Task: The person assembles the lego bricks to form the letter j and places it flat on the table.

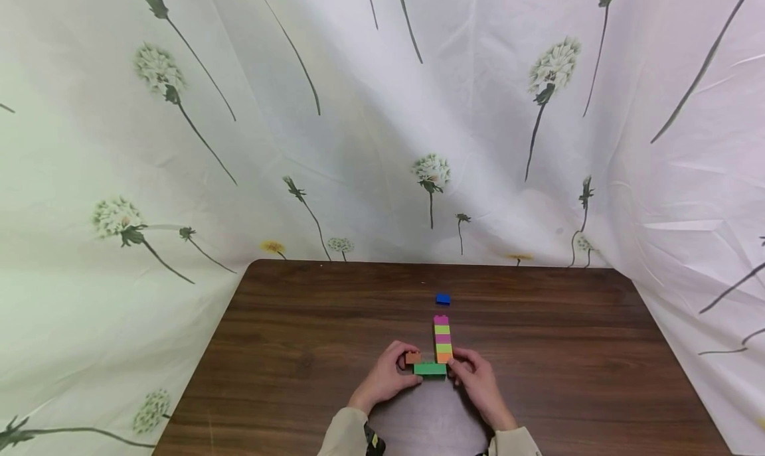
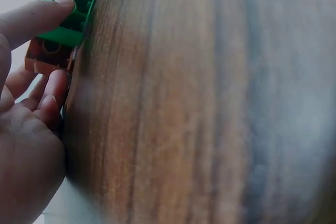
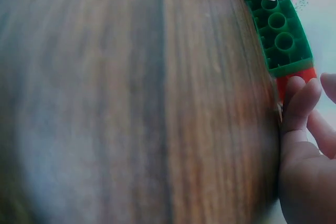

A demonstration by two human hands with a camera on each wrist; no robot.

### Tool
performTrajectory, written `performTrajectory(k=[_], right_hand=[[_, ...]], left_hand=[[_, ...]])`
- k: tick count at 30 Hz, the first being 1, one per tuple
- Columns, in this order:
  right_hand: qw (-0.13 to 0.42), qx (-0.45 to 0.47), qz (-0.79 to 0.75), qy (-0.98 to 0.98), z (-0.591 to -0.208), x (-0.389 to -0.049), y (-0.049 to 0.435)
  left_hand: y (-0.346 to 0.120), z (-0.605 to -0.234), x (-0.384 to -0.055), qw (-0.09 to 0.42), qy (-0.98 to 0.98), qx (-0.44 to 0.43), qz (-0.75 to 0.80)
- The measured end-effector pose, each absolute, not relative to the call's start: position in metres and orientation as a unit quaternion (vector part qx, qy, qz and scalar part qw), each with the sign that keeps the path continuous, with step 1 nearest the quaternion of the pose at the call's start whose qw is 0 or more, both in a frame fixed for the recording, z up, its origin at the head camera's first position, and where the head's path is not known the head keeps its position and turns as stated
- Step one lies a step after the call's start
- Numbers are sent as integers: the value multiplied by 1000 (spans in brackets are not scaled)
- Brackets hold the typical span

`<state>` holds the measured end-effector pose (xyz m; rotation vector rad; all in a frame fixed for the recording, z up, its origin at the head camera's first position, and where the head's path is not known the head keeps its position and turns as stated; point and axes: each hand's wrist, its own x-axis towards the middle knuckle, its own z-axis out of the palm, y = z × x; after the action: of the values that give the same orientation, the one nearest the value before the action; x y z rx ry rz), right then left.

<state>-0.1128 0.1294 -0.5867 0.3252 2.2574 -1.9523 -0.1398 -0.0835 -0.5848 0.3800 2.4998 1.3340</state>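
Note:
A long green toy building brick (image 1: pixel 429 370) stands on its side, its hollow underside toward me. My left hand (image 1: pixel 387 374) has its thumb on that underside, and its fingers curl round a brown brick (image 1: pixel 413 358) behind the left end. Behind the right end lies a row of joined pink, lime and orange bricks (image 1: pixel 443 338), pointing away from me. My right hand (image 1: pixel 478 380) pinches the near orange brick (image 1: pixel 444 358) of this row, its thumb by the green brick's right end. In the right wrist view, fingertips (image 3: pixel 302 95) touch the orange-red brick below the green one.
A small blue brick (image 1: pixel 443 299) lies alone beyond the far end of the row. All the bricks are on a dark wood-grain table (image 1: pixel 299 323). White cloth with dandelion prints (image 1: pixel 358 144) hangs behind the table and at its sides.

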Motion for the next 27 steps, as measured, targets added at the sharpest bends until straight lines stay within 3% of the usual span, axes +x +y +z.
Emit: performTrajectory(k=[6,15,27], right_hand=[[75,105,-647,751,-565,-108,127],[77,111,-649,749,-595,-116,130],[69,105,-672,729,-596,-121,134]], left_hand=[[-83,-584,-139,139,865,131,465],[-84,-585,-139,137,859,125,477],[-85,-584,-140,131,855,124,487]])
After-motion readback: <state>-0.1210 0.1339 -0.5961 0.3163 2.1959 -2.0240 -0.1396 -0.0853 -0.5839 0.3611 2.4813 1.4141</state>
